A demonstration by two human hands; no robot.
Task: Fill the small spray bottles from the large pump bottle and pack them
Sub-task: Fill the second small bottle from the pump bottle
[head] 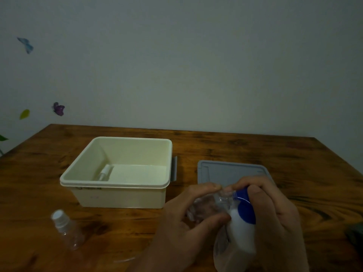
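My left hand grips a small clear spray bottle, tilted with its open neck against the blue pump head of the large white pump bottle. My right hand wraps over that pump head from the right. Another small clear bottle with a white cap stands on the table at the front left. A third small bottle lies inside the cream box.
The cream box sits open on the wooden table, left of centre. Its grey lid lies flat to the right, just behind my hands. A dark object shows at the right edge. A wall stands behind the table.
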